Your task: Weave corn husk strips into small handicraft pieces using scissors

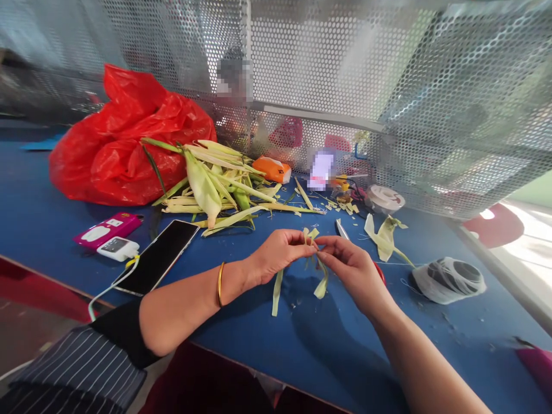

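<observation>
Over the blue table, my left hand (282,250) is closed in a pinch on pale green corn husk strips (320,287), whose ends hang below the fingers. My right hand (345,259) meets it at the same spot, thumb and fingertips pinched on the husk bundle. Where the fingertips press, the join is hidden. A thin white thread (394,264) runs from behind my right hand towards a spool of thread (448,280) in clear wrap. Scissors (342,229) with a red handle lie partly hidden behind my right hand. Beyond them rests a tied husk piece (386,237).
A heap of corn husks (228,184) lies before a red plastic bag (129,144). At left are a black-screened device (159,259), a white charger (118,248) with cable and a magenta box (106,230). An orange packet (272,169), lit phone (321,169) and tape roll (385,198) line a perforated metal screen (319,63).
</observation>
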The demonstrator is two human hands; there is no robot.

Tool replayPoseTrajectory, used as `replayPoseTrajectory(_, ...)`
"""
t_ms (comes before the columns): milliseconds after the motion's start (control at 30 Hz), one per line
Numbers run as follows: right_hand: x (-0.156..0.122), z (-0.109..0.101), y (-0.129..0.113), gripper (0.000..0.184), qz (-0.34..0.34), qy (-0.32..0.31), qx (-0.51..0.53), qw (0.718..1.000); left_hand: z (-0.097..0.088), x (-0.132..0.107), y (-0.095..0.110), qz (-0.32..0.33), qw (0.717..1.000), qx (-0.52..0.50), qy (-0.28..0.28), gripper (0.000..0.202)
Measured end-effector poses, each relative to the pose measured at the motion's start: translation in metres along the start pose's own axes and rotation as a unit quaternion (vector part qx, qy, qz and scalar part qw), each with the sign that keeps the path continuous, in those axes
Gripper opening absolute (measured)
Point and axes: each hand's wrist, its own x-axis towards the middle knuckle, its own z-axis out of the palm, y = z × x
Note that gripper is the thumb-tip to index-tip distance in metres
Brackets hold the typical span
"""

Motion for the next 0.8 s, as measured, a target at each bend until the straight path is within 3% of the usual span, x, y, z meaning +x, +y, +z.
replayPoseTrajectory(267, -0.002, 0.000, -0.005, 0.037, 0.019, -0.015, 0.043, 0.999, -0.002, 0.004, 0.001, 0.020, 0.999, 0.031, 0.002, 0.018)
replayPoseTrajectory(367, -0.003, -0.003, -0.004, 0.034, -0.026, 0.071, -0.039, 0.996, -0.003, 0.004, 0.000, 0.021, 0.999, 0.038, -0.010, 0.017)
replayPoseTrajectory(467, -0.003, -0.007, -0.003, 0.026, -0.136, 0.188, -0.196, 0.953, -0.002, 0.002, -0.003, 0.020, 0.996, 0.067, -0.046, 0.013)
replayPoseTrajectory(500, -0.002, -0.008, -0.003, 0.023, -0.160, 0.185, -0.231, 0.942, -0.001, 0.001, -0.005, 0.021, 0.994, 0.084, -0.069, 0.012)
replayPoseTrajectory(567, -0.002, -0.007, -0.002, 0.030, -0.155, 0.105, -0.255, 0.949, 0.001, 0.000, -0.008, 0.029, 0.985, 0.120, -0.118, 0.013)
replayPoseTrajectory(633, -0.001, -0.004, 0.000, 0.039, -0.091, 0.020, -0.248, 0.964, 0.002, -0.002, -0.011, 0.039, 0.976, 0.150, -0.152, 0.015)
replayPoseTrajectory(667, -0.001, -0.002, 0.001, 0.039, -0.061, 0.013, -0.247, 0.967, 0.002, -0.002, -0.012, 0.045, 0.973, 0.165, -0.156, 0.016)
replayPoseTrajectory(733, -0.002, 0.000, 0.001, 0.035, -0.048, 0.067, -0.257, 0.963, 0.002, -0.002, -0.012, 0.053, 0.966, 0.203, -0.148, 0.015)
replayPoseTrajectory(800, -0.002, 0.000, -0.001, 0.034, -0.093, 0.126, -0.263, 0.952, 0.001, -0.002, -0.012, 0.056, 0.961, 0.238, -0.130, 0.014)
